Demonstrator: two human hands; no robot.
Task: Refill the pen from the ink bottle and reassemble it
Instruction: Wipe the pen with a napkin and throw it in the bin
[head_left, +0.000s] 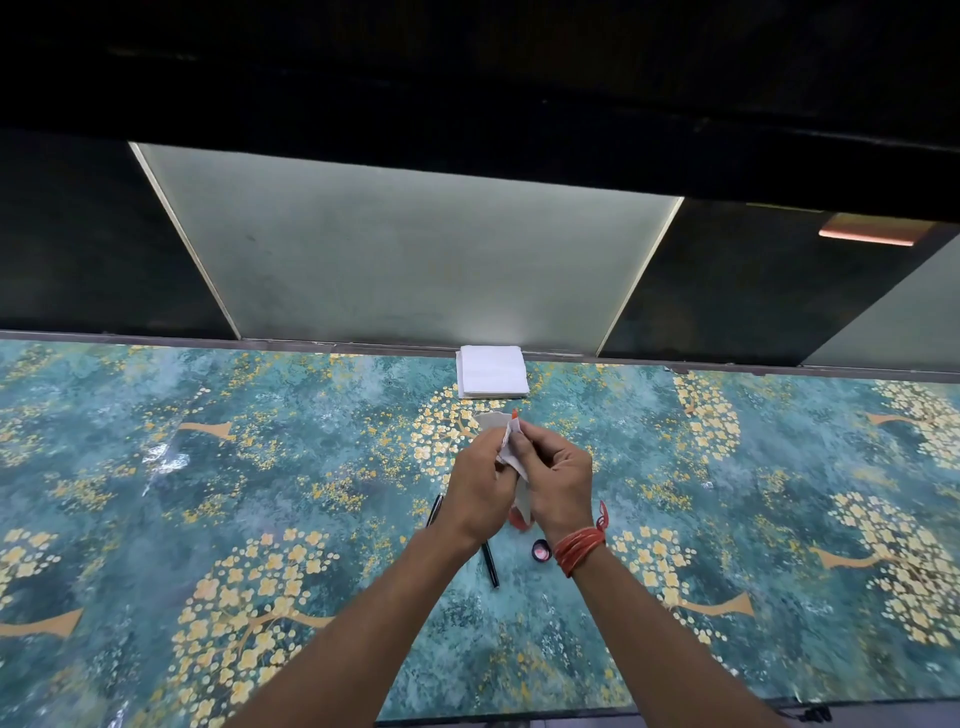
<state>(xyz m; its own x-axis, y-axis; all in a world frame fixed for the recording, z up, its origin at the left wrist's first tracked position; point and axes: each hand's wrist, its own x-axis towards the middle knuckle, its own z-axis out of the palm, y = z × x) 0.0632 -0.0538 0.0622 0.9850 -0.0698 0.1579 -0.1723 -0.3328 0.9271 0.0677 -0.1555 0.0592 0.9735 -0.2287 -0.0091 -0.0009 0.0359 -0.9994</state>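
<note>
Both hands meet above the middle of the table. My left hand and my right hand close together round a crumpled white tissue. A small red-tipped pen part pokes out of the tissue at the top; the rest of it is hidden. The left fingers hold the wrapped part and the right fingertips pinch the tissue over it. Below the hands shows a bit of the red ink bottle, mostly hidden. Its black cap lies upturned beside my right wrist. Two black pen pieces lie on the table under my left forearm.
A stack of white napkins sits at the table's far edge, against a dark wall with a frosted panel. The table has a teal covering with yellow flower trees. Red thread is wound round my right wrist.
</note>
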